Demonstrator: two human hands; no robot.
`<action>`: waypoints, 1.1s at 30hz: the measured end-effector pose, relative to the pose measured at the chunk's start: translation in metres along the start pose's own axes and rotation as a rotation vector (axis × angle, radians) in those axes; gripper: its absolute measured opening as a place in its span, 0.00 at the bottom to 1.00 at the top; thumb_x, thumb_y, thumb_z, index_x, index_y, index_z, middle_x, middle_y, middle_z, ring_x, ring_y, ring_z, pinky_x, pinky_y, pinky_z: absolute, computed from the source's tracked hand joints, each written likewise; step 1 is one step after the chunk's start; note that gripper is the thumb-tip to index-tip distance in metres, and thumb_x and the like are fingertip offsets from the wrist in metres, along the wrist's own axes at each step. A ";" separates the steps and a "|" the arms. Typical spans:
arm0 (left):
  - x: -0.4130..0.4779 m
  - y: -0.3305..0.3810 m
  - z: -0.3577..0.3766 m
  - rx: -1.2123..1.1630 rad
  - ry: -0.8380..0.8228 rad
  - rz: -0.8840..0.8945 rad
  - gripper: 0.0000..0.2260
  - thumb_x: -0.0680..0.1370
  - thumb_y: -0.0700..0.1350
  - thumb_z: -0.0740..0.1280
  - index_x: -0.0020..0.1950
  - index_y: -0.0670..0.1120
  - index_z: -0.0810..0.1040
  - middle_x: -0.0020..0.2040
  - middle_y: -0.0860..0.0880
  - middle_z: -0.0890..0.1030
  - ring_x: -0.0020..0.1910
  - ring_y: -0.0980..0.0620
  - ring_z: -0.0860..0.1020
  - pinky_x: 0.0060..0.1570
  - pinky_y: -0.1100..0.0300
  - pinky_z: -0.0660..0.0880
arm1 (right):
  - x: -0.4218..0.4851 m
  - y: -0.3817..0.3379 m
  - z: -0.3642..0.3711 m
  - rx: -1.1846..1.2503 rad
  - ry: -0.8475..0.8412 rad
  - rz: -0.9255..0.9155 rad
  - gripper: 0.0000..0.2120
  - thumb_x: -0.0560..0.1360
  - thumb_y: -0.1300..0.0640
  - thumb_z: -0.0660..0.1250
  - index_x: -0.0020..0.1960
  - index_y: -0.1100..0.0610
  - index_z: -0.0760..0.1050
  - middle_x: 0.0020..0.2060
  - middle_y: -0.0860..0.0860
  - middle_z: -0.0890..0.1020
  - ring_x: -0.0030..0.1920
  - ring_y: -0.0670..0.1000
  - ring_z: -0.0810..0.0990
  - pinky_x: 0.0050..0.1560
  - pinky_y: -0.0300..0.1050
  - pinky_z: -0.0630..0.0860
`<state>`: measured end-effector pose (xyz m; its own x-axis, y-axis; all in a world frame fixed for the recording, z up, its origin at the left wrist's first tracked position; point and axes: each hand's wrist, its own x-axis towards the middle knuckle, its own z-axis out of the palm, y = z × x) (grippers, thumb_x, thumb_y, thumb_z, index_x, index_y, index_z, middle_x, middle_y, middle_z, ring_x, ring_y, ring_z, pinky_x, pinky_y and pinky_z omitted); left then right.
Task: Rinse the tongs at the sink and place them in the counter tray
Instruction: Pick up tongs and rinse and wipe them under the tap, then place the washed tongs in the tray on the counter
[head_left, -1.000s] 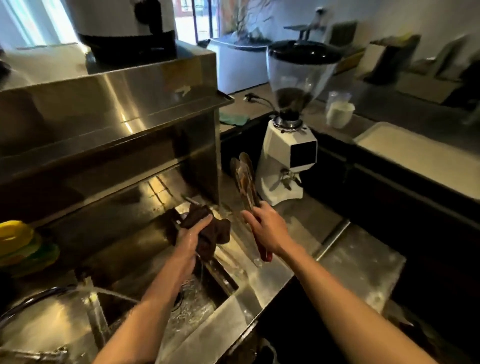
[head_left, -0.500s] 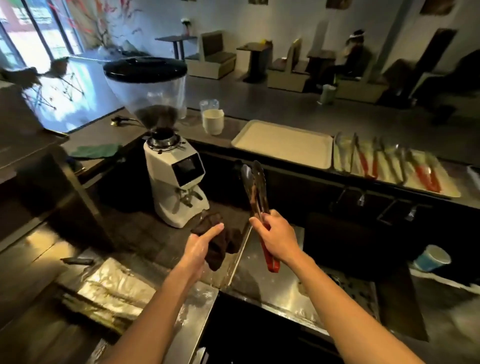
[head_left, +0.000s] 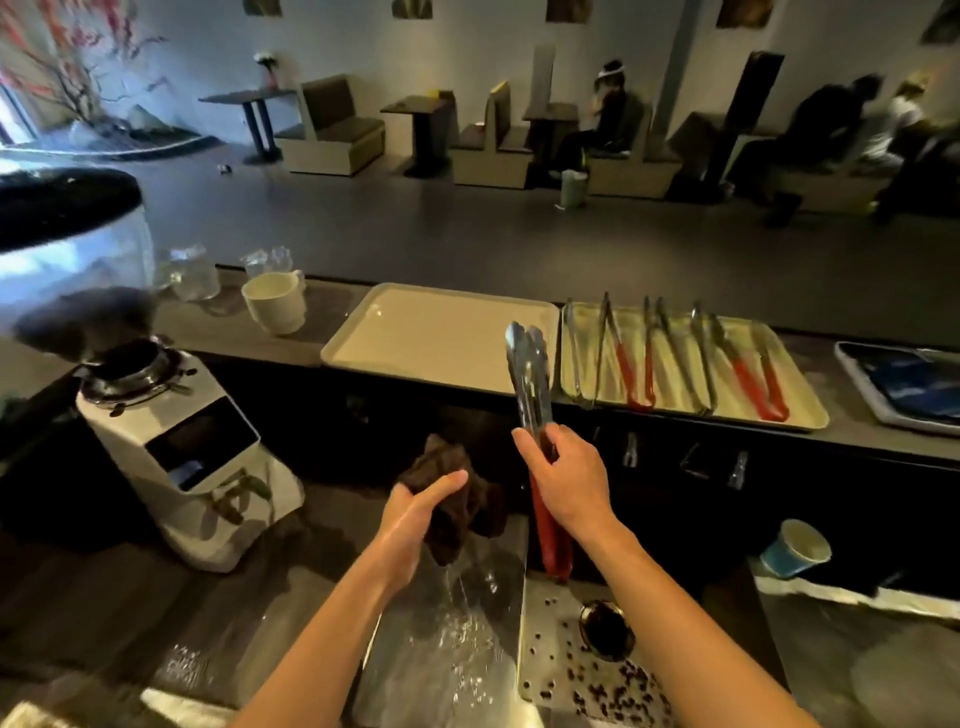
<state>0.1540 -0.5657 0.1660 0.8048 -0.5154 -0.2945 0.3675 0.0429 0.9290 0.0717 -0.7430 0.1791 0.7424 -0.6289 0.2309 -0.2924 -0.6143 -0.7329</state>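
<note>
My right hand (head_left: 569, 480) grips a pair of metal tongs (head_left: 529, 374) with red handles, held upright and closed, tips pointing at the counter. My left hand (head_left: 415, 512) holds a dark brown wet cloth (head_left: 452, 499) just left of the tongs; water drips from it onto the steel surface. On the raised counter ahead sit two trays: a bare beige tray (head_left: 436, 338) straight ahead and a metal tray (head_left: 685, 364) to its right holding several red-handled tongs. The tips of my tongs overlap the gap between the two trays.
A white coffee grinder (head_left: 192, 452) stands at the left. A white mug (head_left: 275, 301) and clear glasses sit on the counter left of the beige tray. A blue paper cup (head_left: 795, 548) is at the right. Coffee beans lie around a drain hole (head_left: 605, 631) below.
My view has swung right from the sink to the counter. Both hands moved with it, still holding the cloth and the tongs; the trays now lie straight ahead.
</note>
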 end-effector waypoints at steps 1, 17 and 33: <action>0.007 0.004 0.006 -0.008 -0.008 0.009 0.14 0.72 0.45 0.75 0.56 0.44 0.83 0.50 0.44 0.86 0.52 0.47 0.84 0.53 0.55 0.77 | 0.012 -0.002 -0.006 -0.001 0.011 0.003 0.20 0.79 0.38 0.62 0.35 0.50 0.68 0.32 0.47 0.73 0.33 0.46 0.73 0.35 0.46 0.67; 0.089 0.039 0.051 -0.124 0.087 -0.007 0.04 0.73 0.45 0.73 0.46 0.48 0.86 0.48 0.43 0.86 0.54 0.43 0.83 0.61 0.47 0.76 | 0.227 -0.019 0.003 -0.409 -0.172 0.120 0.23 0.79 0.38 0.60 0.44 0.58 0.76 0.37 0.51 0.79 0.33 0.48 0.75 0.31 0.41 0.65; 0.086 0.041 0.034 -0.195 0.127 -0.017 0.03 0.74 0.44 0.73 0.45 0.47 0.86 0.49 0.42 0.86 0.55 0.42 0.83 0.62 0.46 0.75 | 0.241 -0.017 0.035 -0.658 -0.180 0.077 0.30 0.81 0.37 0.54 0.61 0.62 0.78 0.61 0.59 0.80 0.64 0.59 0.75 0.60 0.51 0.74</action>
<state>0.2222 -0.6373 0.1865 0.8454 -0.4059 -0.3472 0.4548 0.2061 0.8664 0.2768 -0.8677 0.2243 0.7766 -0.6285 0.0424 -0.6116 -0.7685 -0.1881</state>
